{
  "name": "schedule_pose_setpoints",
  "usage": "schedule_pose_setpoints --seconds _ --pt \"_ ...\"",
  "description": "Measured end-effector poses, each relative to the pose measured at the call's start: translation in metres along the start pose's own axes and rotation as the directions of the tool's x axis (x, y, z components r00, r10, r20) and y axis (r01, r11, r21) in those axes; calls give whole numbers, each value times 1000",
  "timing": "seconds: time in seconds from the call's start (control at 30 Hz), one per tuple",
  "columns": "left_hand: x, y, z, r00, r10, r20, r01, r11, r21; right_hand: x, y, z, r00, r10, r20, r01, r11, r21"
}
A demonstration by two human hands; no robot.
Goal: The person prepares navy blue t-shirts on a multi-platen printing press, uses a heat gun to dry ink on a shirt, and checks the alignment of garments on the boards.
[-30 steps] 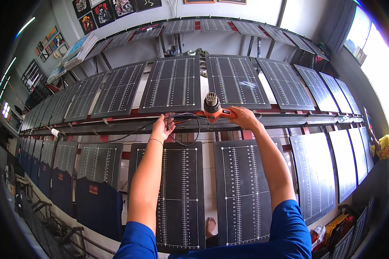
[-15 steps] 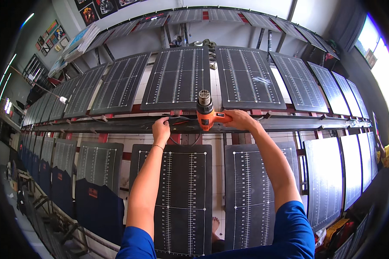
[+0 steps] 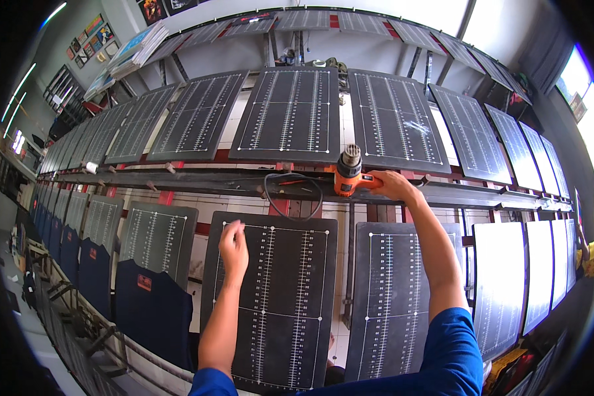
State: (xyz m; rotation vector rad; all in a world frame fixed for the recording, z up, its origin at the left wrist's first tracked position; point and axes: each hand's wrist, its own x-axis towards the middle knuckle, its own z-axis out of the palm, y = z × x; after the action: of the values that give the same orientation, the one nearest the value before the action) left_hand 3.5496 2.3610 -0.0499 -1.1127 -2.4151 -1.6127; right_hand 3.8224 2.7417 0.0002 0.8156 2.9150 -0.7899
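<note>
Heat gun (image 3: pixel 348 181), orange and black: where is it?

Over the long dark rail (image 3: pixel 228 184) between two rows of boards, a little right of the view's middle. Its metal nozzle (image 3: pixel 352 156) points toward the far row. Whether its body touches the rail cannot be told.

And the hands?

They are well apart. The right hand (image 3: pixel 395 185) is wrapped around the handle, reaching in from the right. The left hand (image 3: pixel 233 248) is raised over the upper left part of the near board (image 3: pixel 284 277), fingers bent; whether its fingertips meet the thumb cannot be told.

What is close by?

A dark cable (image 3: pixel 321 193) makes a loop across the rail, between the heat gun and the left hand. Beyond the rail, the far board (image 3: pixel 284 119) bears white scale marks, as the near board does.

And farther left?

Dark blue shirts (image 3: pixel 150 310) cover the lower parts of several boards in the near row; the closest has a small reddish patch near its top edge.
</note>
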Motion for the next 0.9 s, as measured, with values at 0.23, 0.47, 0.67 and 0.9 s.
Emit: schedule_pose_setpoints --seconds 0.23,0.47,0.67,0.9 --pt "-177 20 -103 973 -226 55 217 968 125 -3 14 12 998 8 -67 -16 993 -118" --pt "-326 26 -219 899 -437 -40 423 840 340 -10 -11 23 953 -45 -301 -21 977 -214" --pt "-420 5 -286 861 -434 -266 508 775 377 -30 -26 20 915 73 -397 -157 970 -183" --pt "-590 -32 -309 587 -696 -413 810 497 313 -81 -53 48 763 156 -628 -142 987 73"
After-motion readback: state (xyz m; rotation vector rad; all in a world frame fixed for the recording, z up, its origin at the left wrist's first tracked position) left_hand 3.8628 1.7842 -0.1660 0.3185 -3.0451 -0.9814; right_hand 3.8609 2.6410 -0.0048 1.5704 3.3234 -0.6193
